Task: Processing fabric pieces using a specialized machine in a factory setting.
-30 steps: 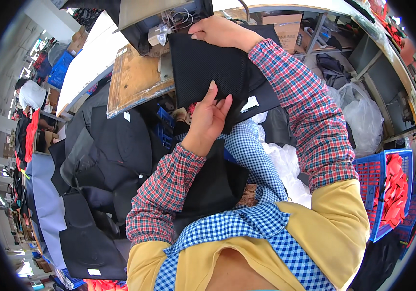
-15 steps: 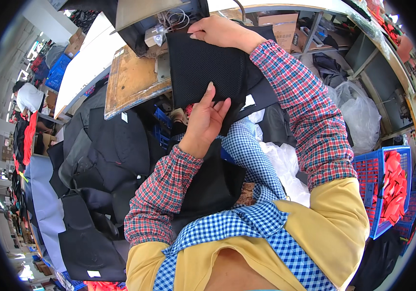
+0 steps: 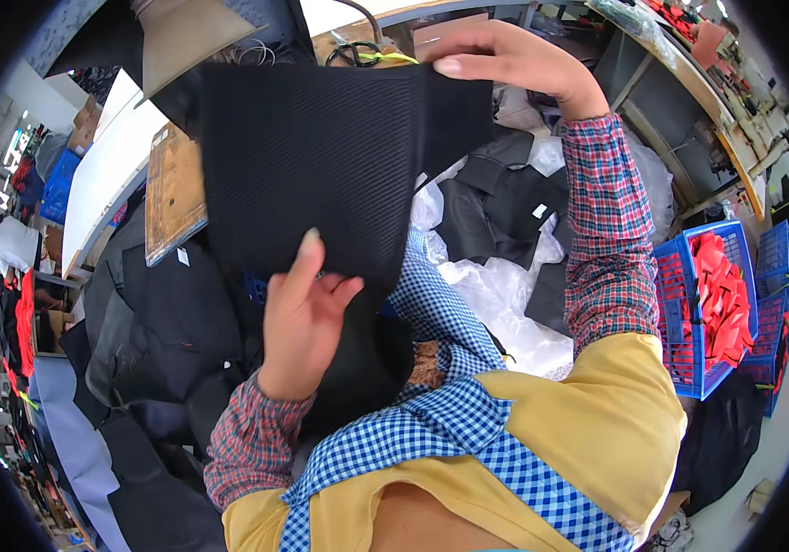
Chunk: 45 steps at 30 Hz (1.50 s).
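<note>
Clearly, from the head view, the black ribbed panel (image 3: 312, 166) is the piece being handled, spread between the two hands and reaching out to the left of both. The right hand (image 3: 519, 60) is at its upper right corner, thumb and forefinger closed there in what looks like a pinch. The left hand (image 3: 303, 317) is at the lower border, thumb raised against the near face and fingers loosely curled; whether those fingers also nip the edge, I cannot tell.

I judge the panel light and soft, yet with enough body to stay fairly flat (padded mesh, perhaps, going by the ribbing). It should bend rather than break, and the texture ought to give fingers some bite, so slipping seems a small worry. Sagging in the middle is likelier; opposite borders, as here, look the best hold, with a fingertip pinch at the corner and a flat thumb below.

Left of the left hand lie dark fabric pieces (image 3: 174, 304); above them is a wooden board (image 3: 174, 189). Below the right hand spreads white plastic sheeting (image 3: 505, 308).
</note>
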{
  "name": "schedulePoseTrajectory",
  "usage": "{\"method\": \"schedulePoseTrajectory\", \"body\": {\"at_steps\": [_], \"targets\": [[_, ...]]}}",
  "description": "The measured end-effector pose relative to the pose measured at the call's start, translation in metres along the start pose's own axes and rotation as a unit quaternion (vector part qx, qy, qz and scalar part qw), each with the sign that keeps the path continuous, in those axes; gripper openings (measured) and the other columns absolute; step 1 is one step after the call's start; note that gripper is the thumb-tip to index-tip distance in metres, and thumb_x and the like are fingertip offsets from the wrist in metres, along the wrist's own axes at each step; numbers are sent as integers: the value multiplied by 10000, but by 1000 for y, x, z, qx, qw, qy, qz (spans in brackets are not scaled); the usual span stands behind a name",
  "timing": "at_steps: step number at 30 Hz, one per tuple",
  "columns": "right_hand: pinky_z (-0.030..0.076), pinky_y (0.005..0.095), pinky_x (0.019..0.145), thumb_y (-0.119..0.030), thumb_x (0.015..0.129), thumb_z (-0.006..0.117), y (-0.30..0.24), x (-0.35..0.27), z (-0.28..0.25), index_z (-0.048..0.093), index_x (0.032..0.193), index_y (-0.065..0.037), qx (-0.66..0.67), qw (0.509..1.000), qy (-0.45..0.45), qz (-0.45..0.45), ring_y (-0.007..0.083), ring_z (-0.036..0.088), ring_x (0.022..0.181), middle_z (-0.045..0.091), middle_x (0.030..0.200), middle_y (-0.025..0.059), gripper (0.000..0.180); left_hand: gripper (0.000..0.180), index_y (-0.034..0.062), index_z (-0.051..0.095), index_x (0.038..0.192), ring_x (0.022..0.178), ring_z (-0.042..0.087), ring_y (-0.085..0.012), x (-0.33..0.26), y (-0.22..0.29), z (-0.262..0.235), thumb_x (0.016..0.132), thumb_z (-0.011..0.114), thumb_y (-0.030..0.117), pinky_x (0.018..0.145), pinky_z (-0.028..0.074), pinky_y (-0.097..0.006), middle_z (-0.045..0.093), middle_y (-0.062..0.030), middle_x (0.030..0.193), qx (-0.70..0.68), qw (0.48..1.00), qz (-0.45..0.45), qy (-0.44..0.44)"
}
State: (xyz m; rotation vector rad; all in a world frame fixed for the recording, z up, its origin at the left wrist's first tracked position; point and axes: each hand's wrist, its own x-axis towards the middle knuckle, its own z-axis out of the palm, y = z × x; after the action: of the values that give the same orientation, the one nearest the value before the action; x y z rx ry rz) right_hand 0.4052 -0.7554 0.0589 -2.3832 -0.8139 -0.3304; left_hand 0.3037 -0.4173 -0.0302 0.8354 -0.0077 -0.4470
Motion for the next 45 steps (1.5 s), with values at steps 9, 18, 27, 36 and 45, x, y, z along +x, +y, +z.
{"method": "schedulePoseTrajectory", "body": {"at_steps": [9, 18, 27, 36, 45], "targets": [[481, 253, 754, -228, 940, 629, -24, 23, 93, 645, 1079, 11, 239, 970, 40, -11, 82, 592, 805, 672, 871, 8, 277, 204, 120, 633, 1128, 836, 653, -113, -71, 52, -29, 978, 561, 237, 642, 527, -232, 688, -16, 1060, -30, 986, 91, 139], [475, 257, 686, -265, 945, 612, -71, 117, 182, 655, 1050, 11, 288, 956, -34, 50, 91, 580, 734, 669, 809, 26, 298, 203, 123, 626, 1138, 856, 625, -72, -97, 114, -104, 951, 607, 201, 594, 472, -201, 672, 5, 1076, 21, 933, 253, 254], [523, 248, 671, -180, 922, 632, -55, 170, 248, 663, 1067, 22, 490, 854, -74, 162, 114, 645, 777, 697, 925, 58, 250, 205, 85, 632, 1104, 862, 652, -98, -51, 161, -148, 921, 649, 177, 556, 447, -188, 685, -21, 1077, 54, 932, 252, 254], [558, 267, 674, -159, 916, 638, -28, 181, 252, 663, 1041, 42, 529, 818, -48, 220, 163, 676, 769, 701, 928, 92, 239, 212, 85, 635, 1108, 878, 662, -108, -7, 178, -149, 919, 651, 179, 551, 452, -162, 685, -20, 1095, 52, 944, 238, 222], [518, 277, 575, -191, 918, 629, -23, 175, 254, 655, 1023, 45, 544, 811, -25, 213, 156, 650, 684, 691, 878, 88, 259, 206, 60, 637, 1096, 890, 667, -127, 1, 177, -145, 924, 644, 174, 549, 463, -165, 684, -43, 1095, 54, 945, 239, 214]]}}
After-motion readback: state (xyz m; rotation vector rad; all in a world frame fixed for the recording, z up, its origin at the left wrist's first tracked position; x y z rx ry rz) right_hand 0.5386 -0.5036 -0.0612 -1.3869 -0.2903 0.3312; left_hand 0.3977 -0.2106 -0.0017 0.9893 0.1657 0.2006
